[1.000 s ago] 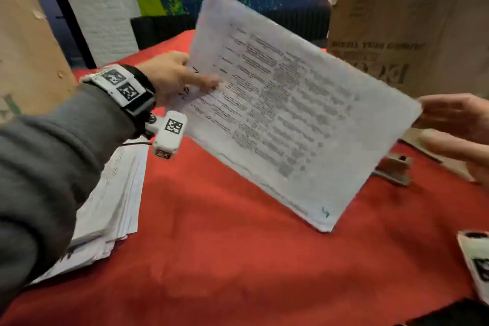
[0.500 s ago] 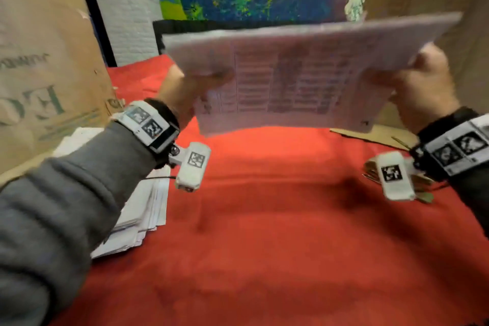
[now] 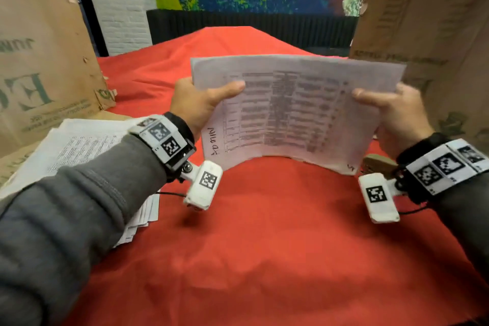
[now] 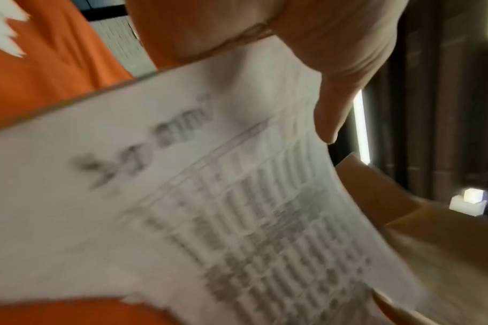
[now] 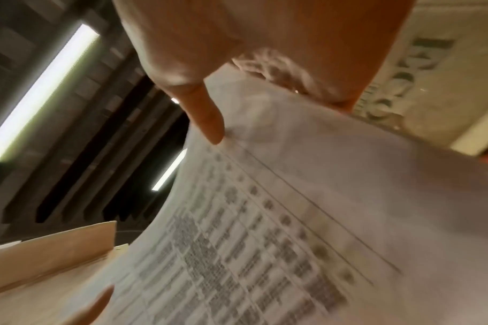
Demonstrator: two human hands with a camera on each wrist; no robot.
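Observation:
A thin sheaf of printed sheets (image 3: 291, 111) with a table of text stands on its lower edge on the red cloth (image 3: 264, 246), bowed slightly. My left hand (image 3: 201, 103) pinches its left side, thumb across the front. My right hand (image 3: 391, 111) pinches the right side the same way. In the left wrist view the thumb (image 4: 331, 105) lies on the page (image 4: 209, 209) near handwritten marks. The right wrist view shows the thumb (image 5: 206, 116) pressing on the sheets (image 5: 306, 220); the fingers behind are mostly hidden.
A loose pile of printed papers (image 3: 79, 151) lies at the left under my forearm. Brown cardboard panels stand at the left (image 3: 39, 61) and right (image 3: 428, 34). A beige stapler (image 3: 375, 164) peeks out behind my right wrist. A dark radiator (image 3: 251, 26) runs along the back.
The right hand came in and took hold of the sheets' right side. Both hands turned the sheaf level and brought it down until its lower edge met the cloth.

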